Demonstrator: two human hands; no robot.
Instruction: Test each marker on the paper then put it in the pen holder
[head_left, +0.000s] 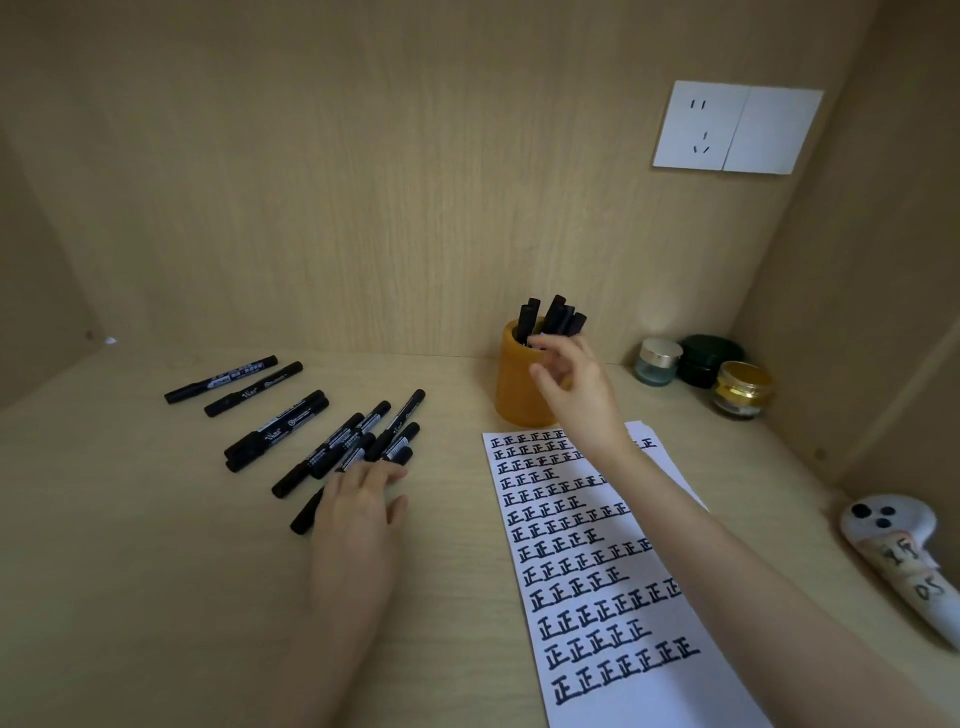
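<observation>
Several black markers (291, 428) lie scattered on the wooden desk at centre left. My left hand (358, 512) rests flat on the nearest ones, fingers straight, covering part of a marker (304, 517). An orange pen holder (514, 384) stands at the back, with several black markers (550, 314) sticking out of it. My right hand (571, 379) hovers in front of the holder's rim with fingers loosely spread and nothing in them. A white paper (597, 571) covered in rows of black written characters lies under my right forearm.
Three small jars (701, 371) stand at the back right corner. A white controller (904, 556) lies by the right wall. A wall socket plate (737, 127) is mounted on the back panel. Wooden walls close in the desk on left, back and right.
</observation>
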